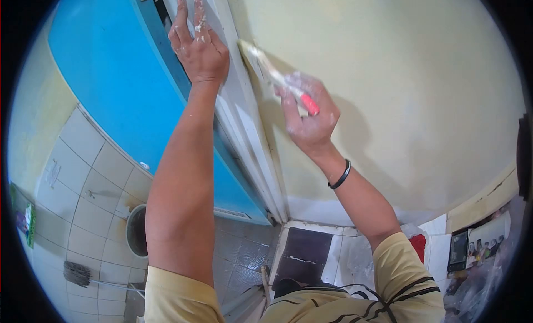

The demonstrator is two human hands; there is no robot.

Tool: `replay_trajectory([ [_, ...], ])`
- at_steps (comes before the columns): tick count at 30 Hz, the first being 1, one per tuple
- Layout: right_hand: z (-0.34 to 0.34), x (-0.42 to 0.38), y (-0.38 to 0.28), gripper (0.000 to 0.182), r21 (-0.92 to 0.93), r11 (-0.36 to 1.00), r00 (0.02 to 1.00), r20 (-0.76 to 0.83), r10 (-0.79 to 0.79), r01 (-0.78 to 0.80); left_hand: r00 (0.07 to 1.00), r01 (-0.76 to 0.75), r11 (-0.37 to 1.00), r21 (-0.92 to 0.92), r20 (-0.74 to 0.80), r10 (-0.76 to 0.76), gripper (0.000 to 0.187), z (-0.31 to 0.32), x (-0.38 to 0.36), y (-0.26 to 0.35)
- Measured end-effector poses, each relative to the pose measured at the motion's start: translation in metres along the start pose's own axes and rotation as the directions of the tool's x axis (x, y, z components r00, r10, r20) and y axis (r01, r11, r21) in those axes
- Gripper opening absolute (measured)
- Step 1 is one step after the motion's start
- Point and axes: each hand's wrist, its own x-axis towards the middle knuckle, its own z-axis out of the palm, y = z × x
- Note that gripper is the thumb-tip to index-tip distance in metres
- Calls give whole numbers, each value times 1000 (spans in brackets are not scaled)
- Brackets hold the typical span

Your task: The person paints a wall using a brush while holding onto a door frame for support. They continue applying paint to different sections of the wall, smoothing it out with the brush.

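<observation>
My left hand lies against the white door frame, two fingers stretched upward and white flecks stuck to them. Fingers of my right hand are wrapped round a paintbrush with a pale handle and a red end. The brush is tilted up and left, its tip at the yellowish wall right beside the frame. White smears cover the right fingers, and a black band circles that wrist. Some blur hides the exact contact of the tip.
A blue door stands left of the frame. Beyond it are white wall tiles, a bucket and a long-handled brush. Below, a dark mat lies on the floor, with clear plastic to its right.
</observation>
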Motion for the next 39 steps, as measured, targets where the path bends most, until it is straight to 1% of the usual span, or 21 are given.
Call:
replay_trajectory([
  [2, -11, -30, 3, 21, -57, 998, 999, 52, 16, -13, 1000, 6, 1000, -3, -1, -6, 57, 2, -1, -1],
  [4, -25, -66, -1, 19, -45, 990, 981, 134, 142, -137, 1000, 1, 1000, -7, 5, -1, 56, 2, -1, -3],
  [7, -43, -110, 1, 14, -101, 962, 929, 253, 270, -252, 1000, 8, 1000, 0, 14, -8, 55, 0, -1, -1],
  [10, -49, -94, -2, 11, -162, 938, 857, 382, 347, -308, 1000, 15, 1000, -3, 13, -15, 54, 0, -1, -1],
  [13, -29, -45, 5, 7, -62, 948, 891, 326, 316, -314, 1000, 4, 1000, -2, 14, -4, 53, 0, -1, -1],
  [15, -15, -1, 5, 11, 4, 976, 941, 267, 209, -218, 1000, 8, 1000, -3, 14, -8, 53, -1, -1, 0],
  [18, 4, 62, 0, 14, 45, 995, 989, 120, 85, -91, 1000, 17, 1000, -7, 10, -17, 54, 0, -1, 1],
  [19, 9, 79, -1, 15, 55, 997, 996, 73, 43, -47, 1000, 21, 1000, -7, 9, -21, 54, 0, -1, 1],
  [22, 22, 117, -7, 14, 125, 991, 998, -35, 50, -46, 999, 42, 999, -8, 25, -42, 56, -2, -1, 3],
  [25, 34, 122, 2, 12, 176, 973, 972, -210, -108, 146, 999, 48, 998, -33, 23, -47, 57, -2, -1, 4],
  [28, 26, 86, 6, 14, 57, 992, 990, -85, -109, 114, 998, 51, 999, -9, 31, -51, 57, -3, -1, 4],
  [30, 14, 46, 4, 18, 32, 995, 995, -30, -93, 94, 999, 43, 999, -12, 30, -43, 57, -2, -1, 4],
  [34, -17, -48, -4, 18, -44, 996, 986, 143, 88, -82, 1000, 28, 999, 29, 6, -28, 55, -1, -1, 0],
  [35, -25, -70, -5, 18, -45, 986, 968, 186, 167, -161, 1000, 26, 999, 37, -2, -26, 54, 1, -2, 0],
  [36, -35, -90, -7, 18, -56, 969, 943, 222, 246, -240, 998, 55, 994, 92, 24, -58, 53, 0, -3, 2],
  [38, -58, -122, -17, 15, -198, 894, 842, 303, 446, -402, 999, 43, 998, 55, 5, -44, 53, -1, -4, 1],
  [39, -70, -133, -26, 15, -197, 874, 815, 316, 486, -445, 999, 45, 999, 20, -12, -45, 53, 1, -4, 0],
])
